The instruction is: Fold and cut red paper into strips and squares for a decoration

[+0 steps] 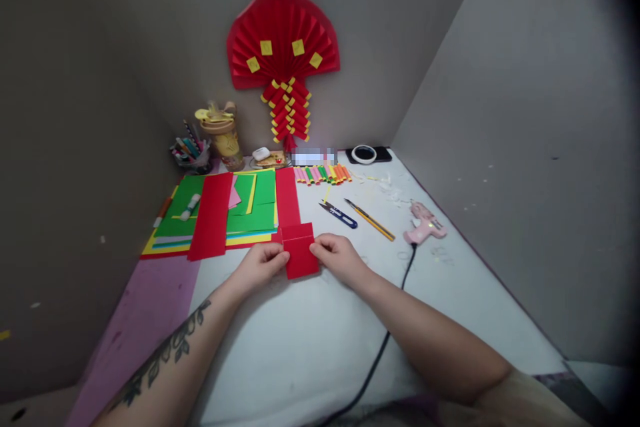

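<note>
A small red paper piece, with a crease line across its upper part, is held upright between both hands near the middle of the table. My left hand pinches its left edge between thumb and fingers. On the opposite edge, my right hand grips it the same way. Behind it lies a long red strip. Another red strip rests on stacked green and yellow sheets to the left.
Blue thread snips, a yellow pencil and small paper rolls lie behind my hands. A pink glue gun trails its black cord past my right forearm. A cup and pen holder stand back left; a red fan hangs on the wall.
</note>
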The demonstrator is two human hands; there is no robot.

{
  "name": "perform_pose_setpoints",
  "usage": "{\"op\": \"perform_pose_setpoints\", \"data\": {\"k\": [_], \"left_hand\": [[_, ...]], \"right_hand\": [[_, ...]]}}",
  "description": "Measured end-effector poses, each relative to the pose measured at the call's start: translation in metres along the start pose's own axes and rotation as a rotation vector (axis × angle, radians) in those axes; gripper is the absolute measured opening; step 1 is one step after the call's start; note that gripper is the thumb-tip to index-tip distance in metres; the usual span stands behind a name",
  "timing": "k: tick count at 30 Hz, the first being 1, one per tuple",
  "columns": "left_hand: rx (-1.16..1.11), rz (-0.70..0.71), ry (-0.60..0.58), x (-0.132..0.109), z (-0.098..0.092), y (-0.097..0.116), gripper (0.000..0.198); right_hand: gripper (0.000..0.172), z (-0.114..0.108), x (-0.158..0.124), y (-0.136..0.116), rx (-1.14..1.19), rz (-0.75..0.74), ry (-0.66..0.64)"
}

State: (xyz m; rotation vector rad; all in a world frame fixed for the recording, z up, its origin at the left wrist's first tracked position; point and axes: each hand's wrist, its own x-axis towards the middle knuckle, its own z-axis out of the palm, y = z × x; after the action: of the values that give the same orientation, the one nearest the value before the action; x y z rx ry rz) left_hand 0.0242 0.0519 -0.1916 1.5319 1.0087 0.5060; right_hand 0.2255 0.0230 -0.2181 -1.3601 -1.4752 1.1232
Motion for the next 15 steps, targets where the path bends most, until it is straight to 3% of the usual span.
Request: {"op": "perform_pose_setpoints", "data": {"k": [4,10,13,15], "left_hand": [[-0.079,0.002,0.057,0.002,0.005,-0.005,0.035],[-0.288,-0.021,0.042,0.001,0.009,-0.002,0.033],[-0.256,-0.031,0.148,0.001,0.007,-0.001,0.036],[-0.252,-0.025,0.237,0.002,0.003,-0.002,0.037]], "right_hand": [[0.029,0.0,-0.001,-0.005,-0.042,-0.035,0.036],[0.026,0.007,-0.005,-0.009,-0.033,-0.064,-0.051],[0.022,0.002,-0.001,-0.008,-0.092,-0.045,-0.015],[0.021,-0.015,0.005,-0.007,-0.251,-0.088,0.088]]}}
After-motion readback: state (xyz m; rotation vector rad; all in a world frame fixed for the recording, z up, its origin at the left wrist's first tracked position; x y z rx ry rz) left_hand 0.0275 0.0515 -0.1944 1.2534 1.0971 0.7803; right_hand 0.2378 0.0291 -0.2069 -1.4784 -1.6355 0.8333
